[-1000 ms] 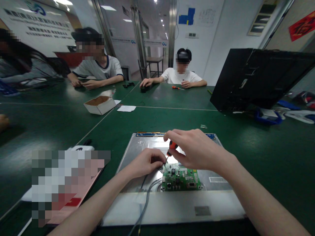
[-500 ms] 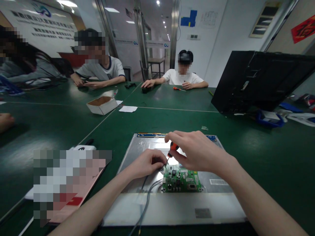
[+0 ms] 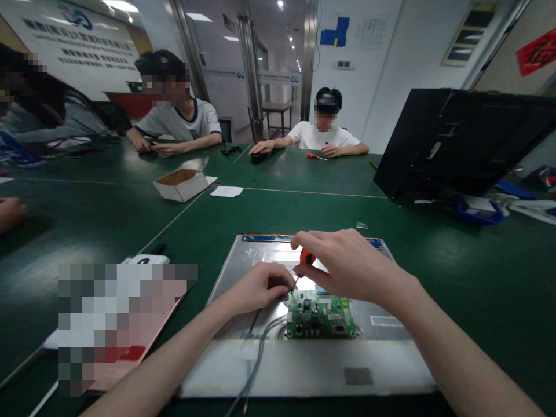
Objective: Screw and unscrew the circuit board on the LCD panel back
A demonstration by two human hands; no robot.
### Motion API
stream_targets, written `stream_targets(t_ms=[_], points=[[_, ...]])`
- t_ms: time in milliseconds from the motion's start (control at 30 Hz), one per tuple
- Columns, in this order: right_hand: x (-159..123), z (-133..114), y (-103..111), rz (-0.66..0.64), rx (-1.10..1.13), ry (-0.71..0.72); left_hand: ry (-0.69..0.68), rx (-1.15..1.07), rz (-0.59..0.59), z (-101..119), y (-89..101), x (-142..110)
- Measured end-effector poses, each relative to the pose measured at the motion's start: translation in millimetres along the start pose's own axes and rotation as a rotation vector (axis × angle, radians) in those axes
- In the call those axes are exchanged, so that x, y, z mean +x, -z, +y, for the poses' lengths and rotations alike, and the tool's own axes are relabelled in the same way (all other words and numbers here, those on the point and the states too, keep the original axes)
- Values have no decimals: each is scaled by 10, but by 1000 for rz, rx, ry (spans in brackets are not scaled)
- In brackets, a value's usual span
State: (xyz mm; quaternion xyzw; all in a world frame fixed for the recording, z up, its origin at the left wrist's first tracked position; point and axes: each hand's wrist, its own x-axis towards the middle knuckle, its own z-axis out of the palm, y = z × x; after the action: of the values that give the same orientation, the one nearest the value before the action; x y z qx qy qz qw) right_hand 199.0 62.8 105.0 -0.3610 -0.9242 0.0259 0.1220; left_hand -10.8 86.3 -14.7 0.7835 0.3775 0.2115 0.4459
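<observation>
A flat metal display panel (image 3: 313, 368) lies on the table in front of me, bearing a green circuit board (image 3: 321, 318). In my right hand (image 3: 343, 260) is a screwdriver (image 3: 307, 256) with an orange and black handle, gripped between thumb and fingers. Its thin shaft slants down to the board's upper left corner. My left hand (image 3: 264, 286) rests on the panel there, fingertips pinched together close to the screwdriver tip. Whatever lies between those fingertips is hidden. Grey cables (image 3: 259, 359) run from the board's left side toward me.
A pink folder (image 3: 150, 341), partly blurred out, lies at left. An open white box (image 3: 180, 185) and a paper (image 3: 226, 191) sit farther back. A black monitor (image 3: 464, 145) stands at right beside a blue tray (image 3: 478, 211). Several people sit around the green table (image 3: 304, 205).
The screwdriver handle has turned slightly in my right hand. Both hands keep their places at the board's upper left corner.
</observation>
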Motion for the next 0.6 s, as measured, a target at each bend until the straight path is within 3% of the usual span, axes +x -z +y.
stream_targets(t_ms=[233, 600], points=[[-31, -2, 23, -18, 89, 55, -23, -19, -7, 16, -1, -3], [-11, -5, 6, -1, 42, 44, 1, 25, 3, 49, 11, -7]])
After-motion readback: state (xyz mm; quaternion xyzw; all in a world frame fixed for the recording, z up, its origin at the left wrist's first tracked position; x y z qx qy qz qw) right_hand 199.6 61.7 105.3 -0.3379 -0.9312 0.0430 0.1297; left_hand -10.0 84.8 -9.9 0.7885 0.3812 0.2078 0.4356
